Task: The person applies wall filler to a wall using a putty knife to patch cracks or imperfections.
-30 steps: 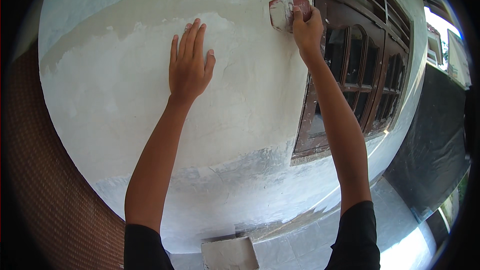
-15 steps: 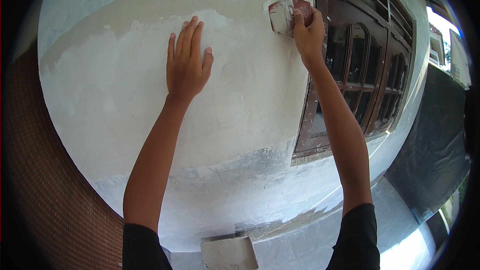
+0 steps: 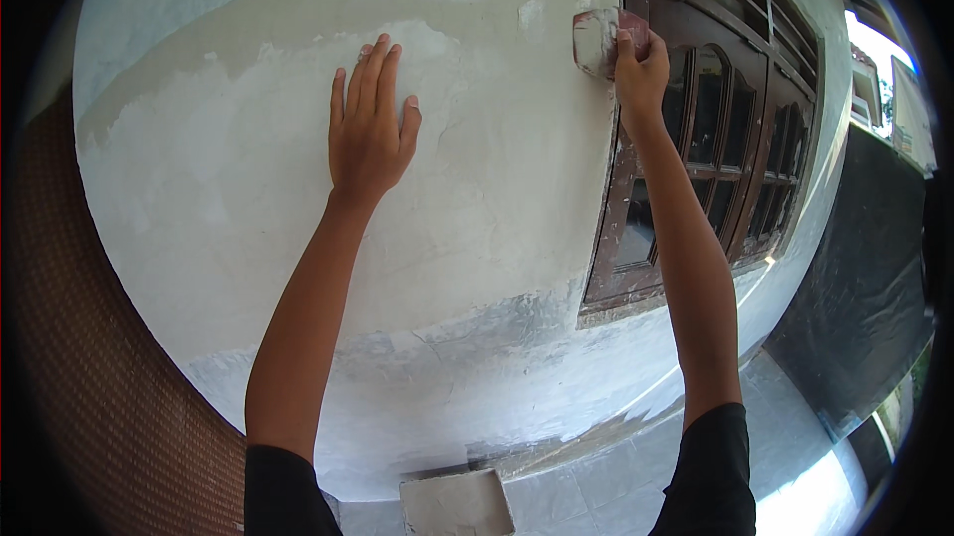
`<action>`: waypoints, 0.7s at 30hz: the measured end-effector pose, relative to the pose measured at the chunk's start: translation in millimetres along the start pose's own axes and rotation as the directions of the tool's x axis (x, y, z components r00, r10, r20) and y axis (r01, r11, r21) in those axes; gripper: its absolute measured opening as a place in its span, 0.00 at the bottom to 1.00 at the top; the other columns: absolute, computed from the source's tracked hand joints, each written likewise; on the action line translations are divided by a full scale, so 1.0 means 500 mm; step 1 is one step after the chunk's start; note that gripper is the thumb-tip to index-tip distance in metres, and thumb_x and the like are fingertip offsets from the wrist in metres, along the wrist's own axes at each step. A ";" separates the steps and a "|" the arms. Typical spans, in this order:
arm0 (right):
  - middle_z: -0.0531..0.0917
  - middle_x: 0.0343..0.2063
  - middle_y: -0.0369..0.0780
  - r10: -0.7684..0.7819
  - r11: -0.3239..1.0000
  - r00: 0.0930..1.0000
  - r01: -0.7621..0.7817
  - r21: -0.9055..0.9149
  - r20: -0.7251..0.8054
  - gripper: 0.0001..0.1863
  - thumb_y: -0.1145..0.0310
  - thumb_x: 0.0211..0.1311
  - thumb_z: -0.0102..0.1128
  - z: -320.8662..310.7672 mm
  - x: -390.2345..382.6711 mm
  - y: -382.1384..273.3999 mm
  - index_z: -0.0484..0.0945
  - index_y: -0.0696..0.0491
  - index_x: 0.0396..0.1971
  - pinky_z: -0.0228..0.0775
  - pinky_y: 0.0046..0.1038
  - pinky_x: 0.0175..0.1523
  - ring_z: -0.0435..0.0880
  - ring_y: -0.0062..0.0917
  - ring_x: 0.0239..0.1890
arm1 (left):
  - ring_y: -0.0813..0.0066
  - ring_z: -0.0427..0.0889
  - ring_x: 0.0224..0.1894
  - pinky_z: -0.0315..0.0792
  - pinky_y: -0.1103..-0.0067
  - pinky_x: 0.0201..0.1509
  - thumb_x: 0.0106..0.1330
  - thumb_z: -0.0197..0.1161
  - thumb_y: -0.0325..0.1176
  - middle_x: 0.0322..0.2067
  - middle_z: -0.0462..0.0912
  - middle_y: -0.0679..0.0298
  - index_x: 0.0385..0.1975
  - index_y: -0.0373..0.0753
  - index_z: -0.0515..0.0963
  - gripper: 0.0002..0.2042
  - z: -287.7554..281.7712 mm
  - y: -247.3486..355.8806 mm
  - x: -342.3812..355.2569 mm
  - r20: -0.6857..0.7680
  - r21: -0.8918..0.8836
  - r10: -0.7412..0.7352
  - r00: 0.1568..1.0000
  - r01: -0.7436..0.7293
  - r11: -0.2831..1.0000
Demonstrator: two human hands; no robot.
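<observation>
Reddish-brown scraper [image 3: 606, 42], smeared with pale paste [image 3: 594, 43], juts left from fingers of right hand [image 3: 641, 77], pinched by thumb and fingertips. Whether it touches wall [image 3: 487, 198], I can't quite judge through my feed. Left hand [image 3: 369, 139] well apart: fingers extended, gripping nothing, palm toward wall. Brown window [image 3: 708, 109] behind and right of scraper-holding fingers.
</observation>
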State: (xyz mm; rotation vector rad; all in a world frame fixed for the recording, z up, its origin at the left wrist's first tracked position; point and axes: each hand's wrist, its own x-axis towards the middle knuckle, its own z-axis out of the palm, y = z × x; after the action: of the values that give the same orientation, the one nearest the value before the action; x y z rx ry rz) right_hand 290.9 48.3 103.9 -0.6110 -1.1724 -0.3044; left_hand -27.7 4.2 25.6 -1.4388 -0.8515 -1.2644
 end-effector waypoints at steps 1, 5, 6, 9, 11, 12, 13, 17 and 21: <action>0.82 0.46 0.46 0.143 0.986 0.982 -0.130 0.106 -0.123 0.20 0.64 0.67 0.61 -0.021 0.016 0.019 0.74 0.62 0.53 0.71 0.29 0.55 0.81 0.28 0.47 | 0.66 0.57 0.75 0.49 0.58 0.77 0.69 0.52 0.33 0.72 0.60 0.64 0.70 0.41 0.60 0.28 0.001 0.001 0.001 0.000 -0.006 -0.001 1.000 0.001 1.000; 0.82 0.44 0.45 0.266 0.920 0.931 -0.167 0.355 -0.251 0.20 0.64 0.67 0.62 -0.037 0.018 0.032 0.75 0.61 0.53 0.72 0.28 0.52 0.81 0.27 0.46 | 0.66 0.57 0.75 0.49 0.58 0.77 0.69 0.52 0.33 0.72 0.60 0.64 0.70 0.41 0.60 0.28 0.007 0.008 0.002 -0.001 0.004 -0.013 1.000 0.013 1.000; 0.82 0.44 0.45 0.267 0.919 0.932 -0.169 0.356 -0.245 0.20 0.64 0.67 0.62 -0.027 -0.002 0.009 0.75 0.61 0.53 0.72 0.28 0.52 0.81 0.27 0.46 | 0.66 0.57 0.75 0.49 0.58 0.77 0.69 0.52 0.33 0.72 0.60 0.64 0.70 0.41 0.60 0.28 0.004 0.006 -0.001 0.009 0.008 -0.020 1.000 0.020 1.000; 0.81 0.43 0.40 -0.106 0.983 0.989 0.087 0.160 0.108 0.21 0.64 0.68 0.62 0.003 -0.043 -0.018 0.74 0.62 0.54 0.71 0.23 0.52 0.79 0.20 0.43 | 0.66 0.57 0.75 0.49 0.58 0.77 0.69 0.52 0.33 0.72 0.60 0.64 0.71 0.41 0.59 0.28 -0.001 0.000 -0.003 0.012 0.005 -0.014 1.000 0.014 1.000; 0.81 0.44 0.40 0.019 0.995 1.000 -0.019 0.100 0.009 0.21 0.64 0.68 0.62 -0.004 -0.024 0.011 0.74 0.62 0.54 0.72 0.23 0.51 0.79 0.20 0.43 | 0.66 0.57 0.75 0.49 0.58 0.77 0.69 0.52 0.33 0.72 0.60 0.64 0.71 0.41 0.59 0.28 -0.003 0.001 0.000 0.003 0.001 -0.001 1.000 0.001 1.000; 0.81 0.44 0.40 0.137 0.990 0.986 -0.133 0.052 -0.093 0.21 0.64 0.68 0.62 -0.014 -0.010 0.023 0.74 0.62 0.54 0.72 0.23 0.51 0.79 0.20 0.43 | 0.66 0.57 0.74 0.49 0.58 0.77 0.69 0.52 0.33 0.72 0.60 0.64 0.70 0.41 0.59 0.28 -0.002 0.003 0.000 0.005 -0.001 -0.004 1.000 0.004 1.000; 0.80 0.44 0.40 0.194 0.981 0.958 -0.185 0.062 -0.213 0.21 0.65 0.68 0.62 -0.029 0.004 0.036 0.74 0.63 0.53 0.74 0.24 0.48 0.79 0.21 0.42 | 0.66 0.58 0.74 0.49 0.58 0.77 0.69 0.52 0.33 0.72 0.60 0.63 0.70 0.40 0.59 0.28 0.000 0.005 0.000 0.008 -0.004 -0.007 1.000 0.007 1.000; 0.81 0.44 0.40 0.142 0.970 0.954 -0.082 0.228 -0.263 0.20 0.64 0.68 0.62 -0.036 0.022 0.020 0.74 0.62 0.52 0.73 0.23 0.48 0.80 0.22 0.42 | 0.66 0.63 0.72 0.51 0.61 0.76 0.69 0.53 0.34 0.70 0.65 0.61 0.68 0.38 0.64 0.27 -0.002 0.012 0.005 -0.018 0.061 -0.001 1.000 0.002 0.998; 0.82 0.44 0.47 -0.098 0.975 0.995 0.097 0.202 -0.007 0.19 0.64 0.67 0.60 0.026 -0.026 -0.076 0.74 0.61 0.52 0.72 0.31 0.54 0.81 0.31 0.45 | 0.65 0.61 0.73 0.50 0.59 0.76 0.68 0.53 0.33 0.71 0.63 0.61 0.69 0.39 0.62 0.27 -0.003 0.003 -0.002 -0.011 0.028 0.000 1.000 0.001 1.000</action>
State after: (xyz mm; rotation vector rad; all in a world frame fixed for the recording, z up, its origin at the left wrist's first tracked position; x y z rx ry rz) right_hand 256.3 24.2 106.2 -0.3769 -1.2215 -0.2637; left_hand -27.1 2.5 24.1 -1.4083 -0.8590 -1.2550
